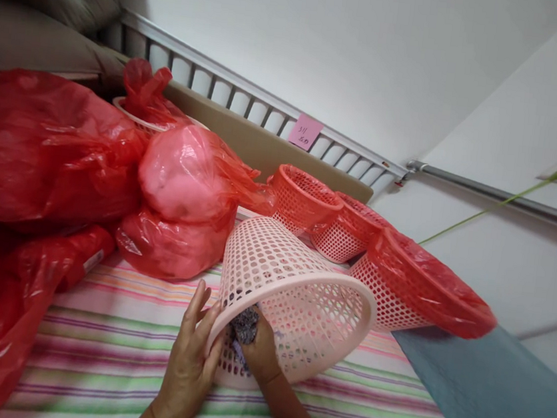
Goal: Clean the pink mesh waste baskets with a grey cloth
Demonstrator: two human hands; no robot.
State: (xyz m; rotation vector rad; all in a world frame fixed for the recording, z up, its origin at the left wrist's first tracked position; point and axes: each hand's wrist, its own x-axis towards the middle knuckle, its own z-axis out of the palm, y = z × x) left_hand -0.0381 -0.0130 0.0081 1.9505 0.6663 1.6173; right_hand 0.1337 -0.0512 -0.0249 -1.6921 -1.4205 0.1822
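Note:
A pale pink perforated plastic basket lies tipped on its side on the striped cloth, its mouth facing me. My left hand grips the basket's rim at the left, fingers outside the wall and thumb at the edge. Inside the mouth, my right hand is closed around a bunched grey cloth pressed near the inner left wall. A bit of lilac fabric shows below that hand. Its fingertips are partly hidden behind the cloth.
Red plastic bags with pink contents are piled at the left. Several baskets lined with red bags, one being a larger basket, stand behind and right. A slatted white rail carries a pink note. Blue fabric lies at right.

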